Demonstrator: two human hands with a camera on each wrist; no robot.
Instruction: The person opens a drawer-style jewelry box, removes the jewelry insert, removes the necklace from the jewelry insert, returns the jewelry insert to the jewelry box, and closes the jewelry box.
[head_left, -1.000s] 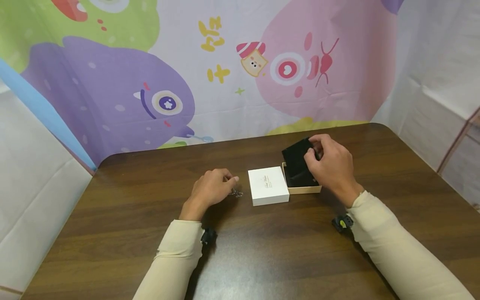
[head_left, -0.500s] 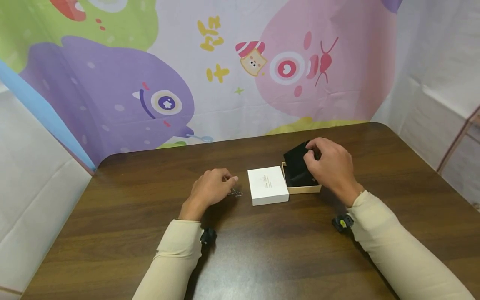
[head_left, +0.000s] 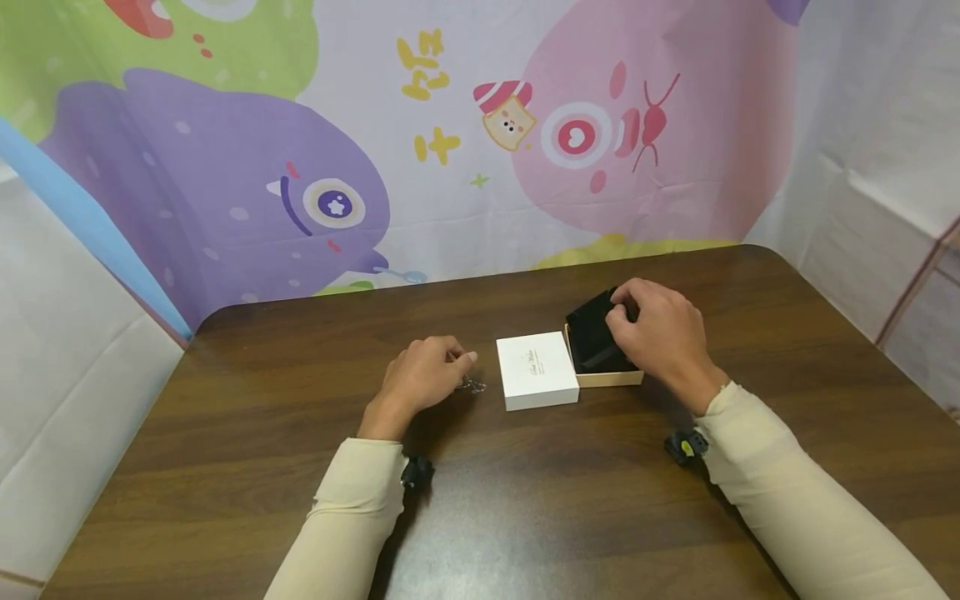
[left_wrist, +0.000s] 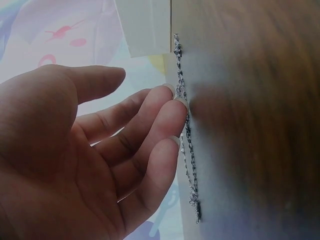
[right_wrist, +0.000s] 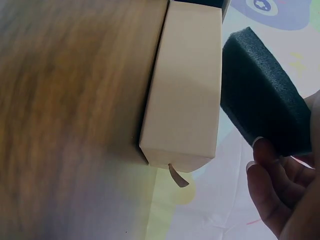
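Note:
My right hand [head_left: 663, 329] pinches a black foam pad [right_wrist: 265, 90] by its edge. The pad stands tilted over the tan box base [head_left: 611, 380], its near end down inside and its far end raised. Against the base's left side lies a white box lid [head_left: 536, 371] with small printed writing. Left of the lid, my left hand [head_left: 423, 375] has its fingertips on a thin silver chain [left_wrist: 194, 165] lying on the table. In the left wrist view the thumb is apart from the loosely bent fingers.
A dark wood table [head_left: 525, 500] carries everything. Behind it hangs a cloth [head_left: 465, 208] printed with cartoon figures. A small ribbon tab [right_wrist: 178, 177] sticks out of the tan base. Each wrist wears a small black camera.
The foam pad has come down lower toward the box base, and my right hand has lowered slightly with it. My left hand, the chain and the lid have stayed in place.

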